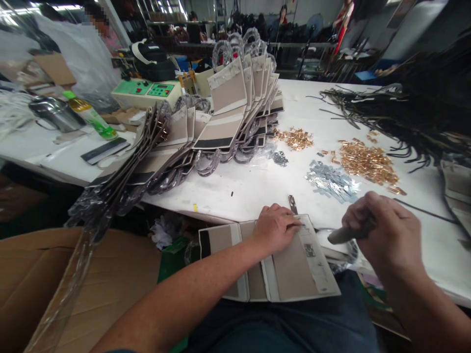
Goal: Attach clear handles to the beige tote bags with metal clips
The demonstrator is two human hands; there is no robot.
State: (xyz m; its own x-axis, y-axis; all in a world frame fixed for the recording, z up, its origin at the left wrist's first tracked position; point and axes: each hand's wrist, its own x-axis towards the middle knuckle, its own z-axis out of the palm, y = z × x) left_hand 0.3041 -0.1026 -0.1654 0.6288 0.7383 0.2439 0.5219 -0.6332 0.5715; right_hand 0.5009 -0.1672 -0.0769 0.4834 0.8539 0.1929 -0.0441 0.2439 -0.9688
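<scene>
An opened-out beige bag panel (290,274) with pale edges lies across my lap at the table's front edge. My left hand (275,228) presses on its upper part, fingers bent and closed against it. Just beyond those fingertips a small metal strap piece (293,204) sticks out past the panel's top edge. On the panel's right flap is a small dark metal plate (309,250). My right hand (386,225) is raised to the right of the panel, closed around a dark grey tool (346,236) with a blunt rounded end. The tool's exact kind is blurred.
Stacked bag panels with plastic-wrapped handles (221,130) fill the left of the white table (257,189). Flat silver plates (331,181) and gold metal fittings (368,162) lie in piles. Dark straps (397,117) are heaped at right. A cardboard box (121,279) stands lower left.
</scene>
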